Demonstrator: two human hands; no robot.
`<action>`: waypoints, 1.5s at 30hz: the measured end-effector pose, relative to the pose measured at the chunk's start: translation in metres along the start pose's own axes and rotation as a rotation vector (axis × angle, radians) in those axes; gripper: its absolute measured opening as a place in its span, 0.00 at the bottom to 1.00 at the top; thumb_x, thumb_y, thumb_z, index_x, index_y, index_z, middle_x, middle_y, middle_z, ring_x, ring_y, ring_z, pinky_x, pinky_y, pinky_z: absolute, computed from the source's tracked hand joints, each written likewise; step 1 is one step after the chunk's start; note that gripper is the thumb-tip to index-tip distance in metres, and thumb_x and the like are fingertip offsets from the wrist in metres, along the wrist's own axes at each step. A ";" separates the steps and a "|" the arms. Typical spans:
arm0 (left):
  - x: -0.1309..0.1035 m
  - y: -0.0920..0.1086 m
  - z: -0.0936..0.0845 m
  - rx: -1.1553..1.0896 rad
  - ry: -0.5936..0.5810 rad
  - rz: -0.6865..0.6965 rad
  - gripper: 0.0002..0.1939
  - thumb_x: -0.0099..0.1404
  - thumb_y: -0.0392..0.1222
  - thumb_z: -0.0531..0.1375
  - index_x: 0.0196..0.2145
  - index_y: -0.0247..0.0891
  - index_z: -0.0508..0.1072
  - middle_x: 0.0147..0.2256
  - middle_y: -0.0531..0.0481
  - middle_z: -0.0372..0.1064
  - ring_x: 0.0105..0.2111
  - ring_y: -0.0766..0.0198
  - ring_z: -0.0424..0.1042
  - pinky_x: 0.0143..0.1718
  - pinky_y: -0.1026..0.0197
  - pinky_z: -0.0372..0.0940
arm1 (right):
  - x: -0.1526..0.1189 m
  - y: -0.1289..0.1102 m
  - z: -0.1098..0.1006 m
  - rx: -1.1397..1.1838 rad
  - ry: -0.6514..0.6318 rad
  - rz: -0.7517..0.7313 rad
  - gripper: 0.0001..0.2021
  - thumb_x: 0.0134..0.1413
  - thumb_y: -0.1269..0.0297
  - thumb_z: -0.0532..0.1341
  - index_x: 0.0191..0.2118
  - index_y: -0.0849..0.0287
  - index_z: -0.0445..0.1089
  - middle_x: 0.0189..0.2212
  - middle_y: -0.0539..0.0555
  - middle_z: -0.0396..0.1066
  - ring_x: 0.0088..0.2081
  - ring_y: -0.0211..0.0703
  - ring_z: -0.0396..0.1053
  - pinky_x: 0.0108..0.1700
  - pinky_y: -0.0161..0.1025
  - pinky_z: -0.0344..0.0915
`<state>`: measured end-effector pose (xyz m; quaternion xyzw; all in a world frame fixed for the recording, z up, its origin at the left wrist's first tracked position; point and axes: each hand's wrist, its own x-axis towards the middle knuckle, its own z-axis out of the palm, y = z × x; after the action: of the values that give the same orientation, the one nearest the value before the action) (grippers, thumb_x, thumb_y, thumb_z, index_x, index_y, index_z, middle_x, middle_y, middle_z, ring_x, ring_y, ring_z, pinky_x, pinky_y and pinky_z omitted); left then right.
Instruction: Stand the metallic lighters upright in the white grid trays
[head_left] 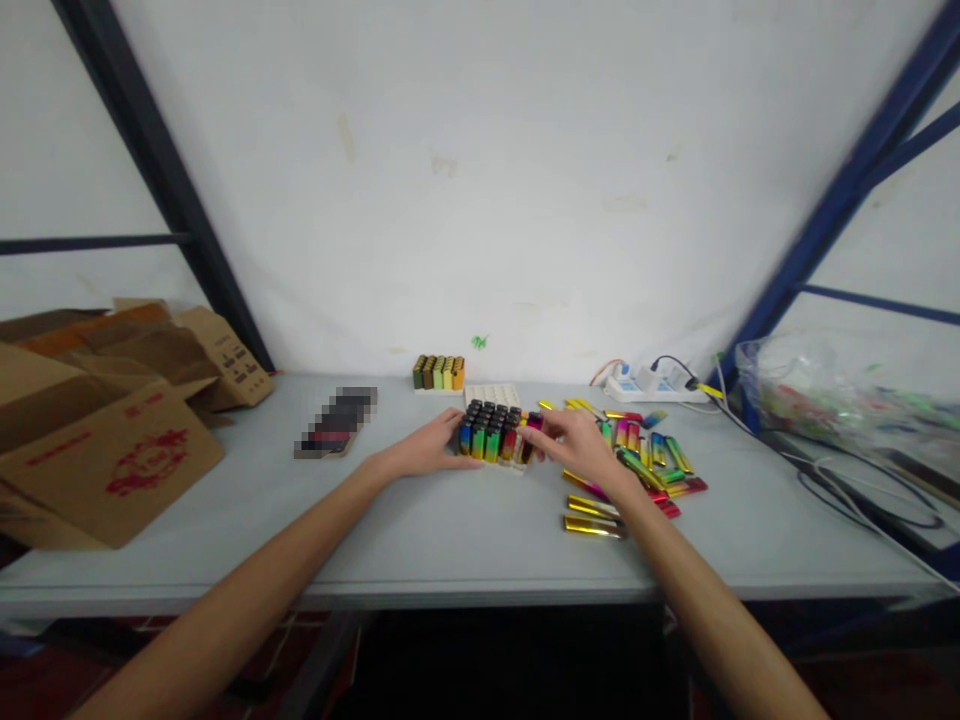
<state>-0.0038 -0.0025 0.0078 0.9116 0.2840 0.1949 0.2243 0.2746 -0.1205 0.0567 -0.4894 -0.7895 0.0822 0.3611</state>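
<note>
Black-topped lighters (492, 440) with shiny coloured bodies stand upright in rows in a white tray (513, 466) on the table. My left hand (433, 445) rests against the tray's left side, thumb along the front and fingers behind, gripping the tray with its lighters. At the right end of the rows, my right hand (574, 440) pinches a dark-topped lighter (534, 424) between thumb and fingers. Loose lighters or metallic lighter cases (637, 465) in gold, red, green and blue lie scattered beside and under my right wrist.
Behind stand a block of lighters (439, 373) and a white tray (491, 393). A dark, pixelated object (337, 425) lies left of my hand. Cardboard boxes (112, 450) fill the far left. A power strip (652, 384), cables (847, 480) and plastic bags (817, 385) are at right.
</note>
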 end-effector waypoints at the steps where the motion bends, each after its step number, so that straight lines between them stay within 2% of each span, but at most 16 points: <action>1: 0.000 0.000 0.000 0.002 0.000 0.002 0.44 0.61 0.66 0.69 0.65 0.38 0.67 0.61 0.37 0.66 0.62 0.41 0.67 0.69 0.42 0.60 | 0.000 0.000 0.002 0.030 -0.024 0.007 0.24 0.70 0.44 0.60 0.28 0.58 0.70 0.20 0.49 0.73 0.23 0.38 0.68 0.31 0.35 0.58; 4: 0.000 -0.001 0.001 0.003 0.007 0.005 0.43 0.60 0.67 0.69 0.64 0.39 0.68 0.60 0.38 0.67 0.61 0.41 0.68 0.68 0.42 0.61 | 0.000 -0.001 0.009 0.068 -0.112 0.019 0.19 0.69 0.47 0.62 0.35 0.58 0.74 0.20 0.48 0.75 0.22 0.39 0.70 0.29 0.34 0.59; 6: 0.001 -0.001 0.001 0.001 0.012 0.002 0.43 0.59 0.67 0.69 0.63 0.39 0.68 0.60 0.38 0.68 0.60 0.41 0.69 0.67 0.42 0.62 | 0.000 -0.001 0.016 0.037 -0.175 0.020 0.17 0.70 0.50 0.62 0.35 0.58 0.73 0.20 0.48 0.75 0.22 0.40 0.71 0.30 0.34 0.60; 11: 0.001 -0.001 0.001 0.008 0.011 -0.001 0.44 0.60 0.67 0.69 0.64 0.40 0.67 0.60 0.38 0.67 0.61 0.41 0.68 0.68 0.42 0.61 | 0.004 0.000 0.027 -0.269 -0.186 -0.036 0.15 0.69 0.53 0.64 0.36 0.59 0.72 0.26 0.53 0.76 0.27 0.43 0.72 0.31 0.36 0.57; 15: 0.002 -0.001 0.001 0.020 0.005 -0.001 0.44 0.60 0.67 0.69 0.64 0.39 0.67 0.60 0.38 0.67 0.61 0.41 0.68 0.68 0.42 0.61 | 0.007 -0.004 0.024 -0.373 -0.189 0.001 0.16 0.70 0.52 0.63 0.35 0.60 0.72 0.30 0.56 0.77 0.29 0.43 0.72 0.32 0.37 0.57; 19: 0.002 -0.001 0.001 0.018 -0.001 -0.023 0.44 0.59 0.68 0.69 0.63 0.38 0.67 0.60 0.38 0.67 0.62 0.41 0.68 0.68 0.43 0.61 | 0.008 -0.008 0.016 -0.269 -0.301 0.058 0.17 0.73 0.53 0.59 0.38 0.61 0.72 0.25 0.52 0.76 0.25 0.40 0.71 0.32 0.35 0.60; 21: 0.003 0.000 0.001 0.022 -0.003 -0.032 0.45 0.58 0.68 0.69 0.63 0.38 0.67 0.60 0.38 0.67 0.61 0.41 0.68 0.67 0.43 0.61 | 0.009 -0.010 0.016 -0.314 -0.334 0.052 0.18 0.74 0.51 0.58 0.39 0.61 0.73 0.24 0.53 0.75 0.25 0.41 0.71 0.31 0.36 0.60; 25: 0.002 0.000 0.001 0.031 0.000 -0.019 0.44 0.59 0.68 0.68 0.64 0.39 0.66 0.60 0.38 0.67 0.61 0.42 0.68 0.67 0.44 0.62 | 0.012 -0.012 0.025 -0.513 -0.260 0.046 0.24 0.70 0.43 0.58 0.34 0.59 0.75 0.26 0.58 0.76 0.29 0.47 0.73 0.31 0.38 0.57; 27: 0.002 -0.001 0.001 0.025 0.007 -0.013 0.43 0.59 0.68 0.68 0.63 0.39 0.67 0.60 0.39 0.67 0.61 0.41 0.68 0.67 0.44 0.62 | 0.012 -0.008 0.028 -0.501 -0.227 0.047 0.26 0.68 0.39 0.58 0.30 0.58 0.75 0.25 0.58 0.75 0.28 0.47 0.72 0.30 0.38 0.55; 29: 0.002 -0.003 0.001 0.021 0.009 -0.007 0.44 0.59 0.69 0.68 0.63 0.39 0.68 0.60 0.39 0.67 0.61 0.41 0.68 0.67 0.44 0.62 | 0.011 0.001 0.025 -0.431 -0.207 0.024 0.28 0.67 0.38 0.58 0.28 0.56 0.74 0.23 0.55 0.74 0.26 0.44 0.69 0.30 0.38 0.54; 32: 0.003 -0.003 0.001 0.021 -0.001 -0.005 0.43 0.59 0.69 0.68 0.63 0.39 0.68 0.60 0.39 0.67 0.61 0.41 0.68 0.66 0.44 0.63 | 0.010 0.028 0.006 -0.370 -0.131 0.023 0.28 0.72 0.40 0.54 0.28 0.57 0.74 0.22 0.53 0.72 0.24 0.42 0.67 0.32 0.38 0.53; 34: 0.003 -0.003 0.001 0.022 -0.005 -0.010 0.44 0.59 0.70 0.67 0.63 0.39 0.69 0.60 0.38 0.67 0.60 0.41 0.68 0.66 0.43 0.63 | 0.009 0.053 -0.012 -0.406 -0.033 0.095 0.26 0.75 0.47 0.52 0.32 0.58 0.75 0.24 0.54 0.73 0.26 0.42 0.67 0.33 0.38 0.55; 37: 0.004 -0.002 0.000 0.021 -0.001 -0.021 0.45 0.58 0.71 0.68 0.63 0.38 0.69 0.60 0.38 0.67 0.61 0.41 0.68 0.67 0.44 0.62 | 0.006 0.091 -0.033 -0.501 0.078 0.199 0.16 0.74 0.60 0.55 0.39 0.62 0.76 0.34 0.60 0.78 0.35 0.46 0.72 0.40 0.39 0.61; 39: 0.004 -0.001 0.000 0.020 -0.003 -0.022 0.45 0.58 0.71 0.68 0.62 0.38 0.69 0.60 0.38 0.67 0.61 0.40 0.68 0.68 0.44 0.61 | 0.004 0.109 -0.037 -0.535 0.031 0.256 0.11 0.71 0.64 0.58 0.43 0.64 0.77 0.40 0.62 0.78 0.40 0.48 0.73 0.45 0.40 0.63; 41: 0.004 -0.002 0.000 0.022 -0.008 -0.013 0.44 0.59 0.70 0.68 0.62 0.38 0.69 0.60 0.38 0.67 0.61 0.41 0.67 0.68 0.43 0.61 | 0.002 0.119 -0.034 -0.567 -0.050 0.323 0.10 0.69 0.64 0.61 0.45 0.65 0.78 0.44 0.65 0.78 0.45 0.50 0.73 0.49 0.41 0.64; 45: 0.004 -0.001 -0.001 0.023 -0.016 -0.002 0.43 0.60 0.69 0.67 0.63 0.37 0.69 0.61 0.37 0.66 0.62 0.41 0.66 0.69 0.43 0.60 | 0.002 0.122 -0.021 -0.619 -0.122 0.419 0.13 0.70 0.61 0.61 0.43 0.65 0.79 0.45 0.69 0.76 0.47 0.54 0.74 0.51 0.46 0.65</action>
<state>-0.0016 0.0003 0.0089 0.9154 0.2852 0.1841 0.2163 0.3745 -0.0616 0.0137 -0.7204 -0.6799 -0.0595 0.1239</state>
